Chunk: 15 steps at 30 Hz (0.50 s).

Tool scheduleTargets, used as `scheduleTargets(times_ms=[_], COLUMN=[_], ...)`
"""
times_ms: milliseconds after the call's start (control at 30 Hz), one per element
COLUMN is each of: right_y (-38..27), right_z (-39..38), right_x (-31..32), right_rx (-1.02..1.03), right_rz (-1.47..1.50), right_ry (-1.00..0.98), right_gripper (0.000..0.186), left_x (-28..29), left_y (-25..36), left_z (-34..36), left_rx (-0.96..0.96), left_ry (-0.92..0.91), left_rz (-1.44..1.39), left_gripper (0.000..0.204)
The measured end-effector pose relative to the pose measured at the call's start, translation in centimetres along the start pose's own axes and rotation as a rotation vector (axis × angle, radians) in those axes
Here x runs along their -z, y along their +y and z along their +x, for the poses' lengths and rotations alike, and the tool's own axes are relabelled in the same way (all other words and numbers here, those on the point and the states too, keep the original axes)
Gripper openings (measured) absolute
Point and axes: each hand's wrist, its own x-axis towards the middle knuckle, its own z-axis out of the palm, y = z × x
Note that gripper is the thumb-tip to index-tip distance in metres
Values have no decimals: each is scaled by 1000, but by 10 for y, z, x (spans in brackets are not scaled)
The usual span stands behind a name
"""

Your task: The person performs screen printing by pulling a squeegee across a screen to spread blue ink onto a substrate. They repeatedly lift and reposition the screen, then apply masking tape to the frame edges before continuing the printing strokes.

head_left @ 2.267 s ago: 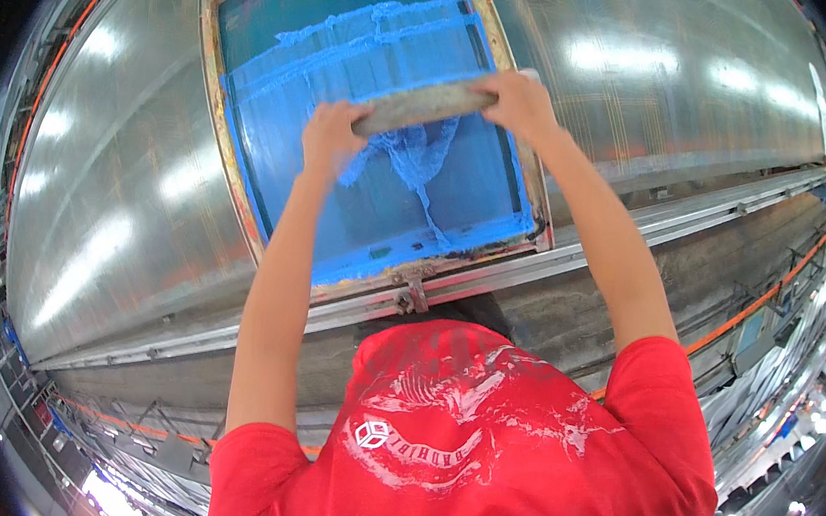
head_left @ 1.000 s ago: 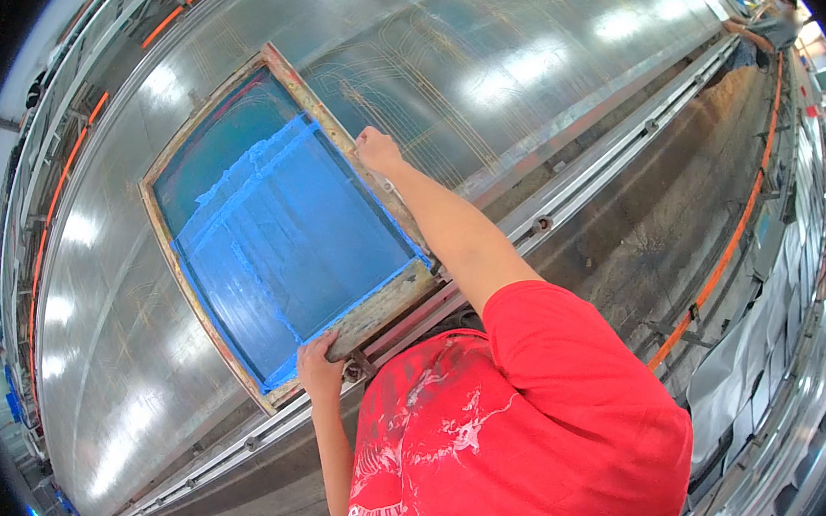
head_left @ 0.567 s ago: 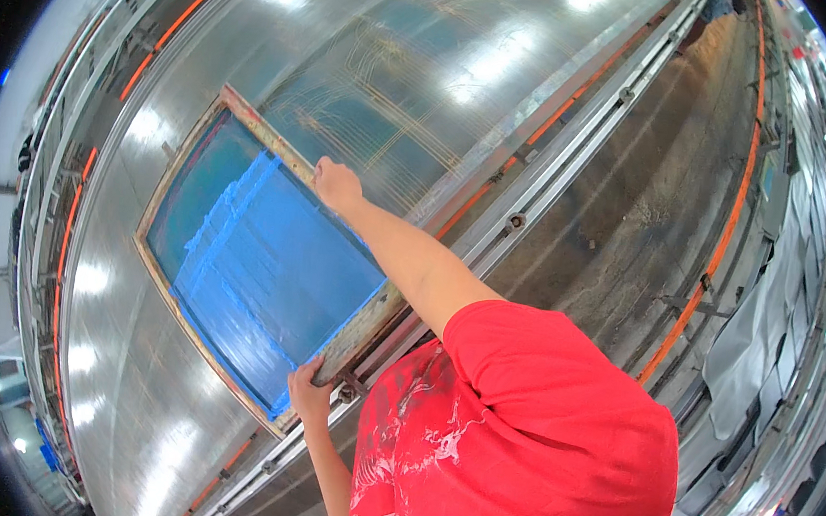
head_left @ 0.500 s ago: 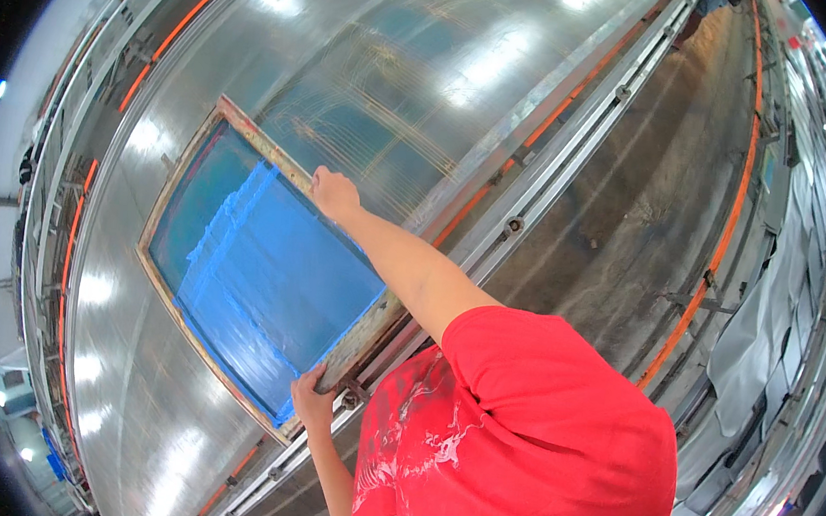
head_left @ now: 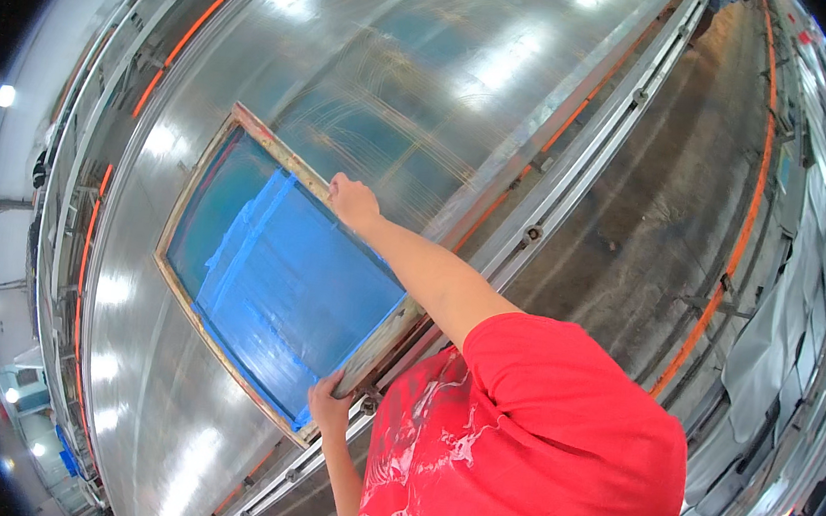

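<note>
A printing screen (head_left: 278, 286) in a worn wooden frame (head_left: 193, 321) rests tilted on a long metal-topped table (head_left: 130, 351). Blue tape (head_left: 248, 234) covers much of its mesh, while a teal-green strip shows at the left end. My right hand (head_left: 351, 202) is closed on the upper right side of the frame, fingers curled over the wood. Down at the near corner, my left hand (head_left: 329, 406) grips the frame's near side, thumb on top. The undersides of both grips are hidden.
A metal rail (head_left: 575, 199) with bolts runs along the table's near edge. Beyond it lies a brown, stained floor (head_left: 622, 227). An orange hose-like line (head_left: 726, 276) and hanging grey sheets (head_left: 769, 348) line the right side. Thin yellowish lines (head_left: 395, 124) mark the tabletop.
The whole view has shifted, so the screen and table appear slightly farther right. Both hands keep their hold at the same places on the frame.
</note>
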Motion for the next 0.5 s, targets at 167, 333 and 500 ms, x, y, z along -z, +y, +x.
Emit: scheduleTargets(times_ms=[167, 333, 500], right_y=[2, 5, -4], right_z=[3, 4, 11], right_x=[-2, 2, -4], right_rx=[15, 22, 34], right_rz=[4, -35, -119], right_ry=[37, 28, 72], right_gripper=[21, 24, 27], left_x=[-7, -4, -15], left_y=[-3, 8, 3], left_z=[-1, 2, -7], left_rx=[15, 39, 11], left_ry=[19, 36, 92], left_rz=[-10, 10, -4], left_gripper=[50, 50, 54])
